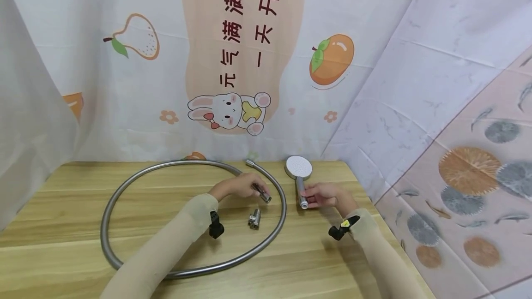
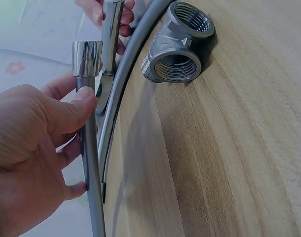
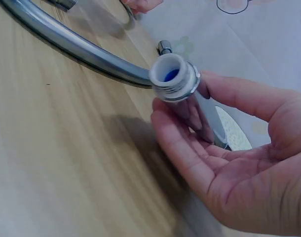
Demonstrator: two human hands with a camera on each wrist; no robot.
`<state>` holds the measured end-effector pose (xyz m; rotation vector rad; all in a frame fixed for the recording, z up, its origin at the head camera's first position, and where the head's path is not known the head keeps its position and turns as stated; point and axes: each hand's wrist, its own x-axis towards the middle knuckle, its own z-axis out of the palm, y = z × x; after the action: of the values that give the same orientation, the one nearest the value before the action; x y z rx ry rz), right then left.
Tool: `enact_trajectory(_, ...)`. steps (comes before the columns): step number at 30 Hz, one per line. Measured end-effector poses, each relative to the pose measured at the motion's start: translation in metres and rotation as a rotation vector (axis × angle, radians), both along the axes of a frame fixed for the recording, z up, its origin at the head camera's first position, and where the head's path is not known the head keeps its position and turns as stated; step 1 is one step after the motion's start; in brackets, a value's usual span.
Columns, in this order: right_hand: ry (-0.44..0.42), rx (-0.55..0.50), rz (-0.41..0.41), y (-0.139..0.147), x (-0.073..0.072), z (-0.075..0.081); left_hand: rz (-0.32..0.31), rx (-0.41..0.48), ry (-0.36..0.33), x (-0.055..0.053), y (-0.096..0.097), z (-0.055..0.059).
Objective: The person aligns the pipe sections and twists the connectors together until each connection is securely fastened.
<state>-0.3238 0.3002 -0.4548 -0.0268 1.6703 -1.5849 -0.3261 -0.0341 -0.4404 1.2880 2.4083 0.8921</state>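
Observation:
My left hand pinches a grey shower hose just behind its chrome end nut, thumb on one side and fingers on the other. The hose loops round on the wooden table, and its other end fitting lies toward the back. With thumb and fingers my right hand grips the handle of a shower head, whose white spray face is turned up. The handle's white threaded end points toward me, with blue inside. A metal tee fitting lies on the table inside the hose loop, near my left hand.
The wooden table ends at a printed curtain at the back. More cloth hangs along the right side, close to the right arm. Part of the hose runs beneath my left forearm.

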Motion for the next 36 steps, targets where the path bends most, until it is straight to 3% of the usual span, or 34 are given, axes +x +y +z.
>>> enact_trajectory(3, 0.012, -0.089, 0.007, 0.005, 0.004, -0.003, 0.000, 0.002, -0.004, -0.001, 0.000, 0.001)
enact_trajectory(10, 0.034, -0.256, 0.139, 0.013, 0.010, -0.009, -0.008, 0.022, 0.015, 0.000, -0.001, 0.000)
enact_trajectory(14, 0.036, -0.312, 0.174, 0.012, 0.011, -0.011, -0.010, 0.043, 0.022, 0.001, -0.002, 0.000)
enact_trajectory(18, 0.032, -0.335, 0.151, 0.007, 0.013, -0.010, -0.025, 0.066, 0.014, 0.000, -0.002, -0.001)
enact_trajectory(22, 0.045, -0.366, 0.105, -0.001, 0.012, -0.006, 0.000, 0.086, 0.017, -0.001, -0.003, 0.001)
enact_trajectory(30, 0.098, -0.422, 0.105, -0.015, 0.004, -0.001, 0.045, 0.080, 0.039, 0.001, -0.006, 0.011)
enact_trajectory(36, 0.138, -0.487, 0.139, -0.025, -0.002, 0.003, 0.003, 0.125, 0.092, 0.001, -0.008, 0.016)
